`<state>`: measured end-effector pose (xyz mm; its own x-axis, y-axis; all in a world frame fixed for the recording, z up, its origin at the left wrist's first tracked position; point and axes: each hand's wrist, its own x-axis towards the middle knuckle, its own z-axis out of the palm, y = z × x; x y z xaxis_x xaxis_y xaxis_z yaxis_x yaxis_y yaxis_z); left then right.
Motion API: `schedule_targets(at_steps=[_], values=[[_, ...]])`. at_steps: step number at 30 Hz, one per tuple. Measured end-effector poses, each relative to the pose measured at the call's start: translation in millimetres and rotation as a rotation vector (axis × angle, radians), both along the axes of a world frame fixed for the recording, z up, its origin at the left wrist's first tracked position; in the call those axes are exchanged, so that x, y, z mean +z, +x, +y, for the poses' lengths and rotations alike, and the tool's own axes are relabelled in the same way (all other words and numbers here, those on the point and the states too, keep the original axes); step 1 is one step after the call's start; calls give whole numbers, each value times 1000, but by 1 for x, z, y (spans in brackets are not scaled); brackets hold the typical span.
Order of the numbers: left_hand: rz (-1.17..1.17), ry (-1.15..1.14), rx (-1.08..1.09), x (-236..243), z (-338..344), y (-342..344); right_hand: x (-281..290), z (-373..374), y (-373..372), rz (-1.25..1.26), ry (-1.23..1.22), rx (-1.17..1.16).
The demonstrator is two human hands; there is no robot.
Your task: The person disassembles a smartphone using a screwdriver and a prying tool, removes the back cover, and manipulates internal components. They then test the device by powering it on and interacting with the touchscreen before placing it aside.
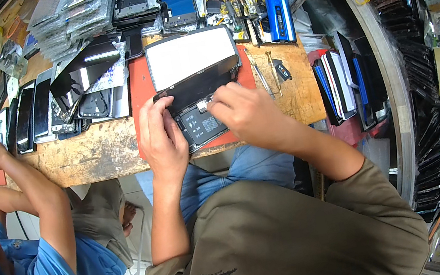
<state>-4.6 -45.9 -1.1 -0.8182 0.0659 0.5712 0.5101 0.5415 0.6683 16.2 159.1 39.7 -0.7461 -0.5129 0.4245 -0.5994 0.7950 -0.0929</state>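
While the left hand (pixel 162 138) clamps the opened tablet (pixel 201 122) near the tabletop's (pixel 101 150) edge, propping its lifted screen (pixel 191 55), the right hand (pixel 245 111) pinches inside, fingers curled.

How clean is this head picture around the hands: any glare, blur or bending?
Head view: the left hand and right hand on the opened tablet are sharp and evenly lit; its lifted white panel glares bright; the workbench edge bends; the rim is black.
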Motion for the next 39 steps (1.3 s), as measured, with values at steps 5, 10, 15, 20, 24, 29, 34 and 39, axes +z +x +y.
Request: schedule_targets(at_steps=[5,10,15,20,24,29,34,39], values=[[-13,1,-15,-1,0,1,1,6,-4,-121,-134,-12],[-52,21,-21,-1,0,1,-5,4,-7,-150,-97,-30],[-29,3,-20,-2,-2,1,-8,11,-9,-145,-90,-16],[-31,-18,-17,-2,-1,1,-13,11,-11,-137,-135,-4],[-24,-5,-27,-2,-2,1,-7,9,-10,-203,-164,-13],[74,43,-53,-2,-2,0,35,20,-4,-176,-242,-53],[114,3,-64,-2,-1,6,108,41,-12,16,-230,-155],[265,-45,-68,-2,-1,9,108,30,-63,-260,-792,-1]])
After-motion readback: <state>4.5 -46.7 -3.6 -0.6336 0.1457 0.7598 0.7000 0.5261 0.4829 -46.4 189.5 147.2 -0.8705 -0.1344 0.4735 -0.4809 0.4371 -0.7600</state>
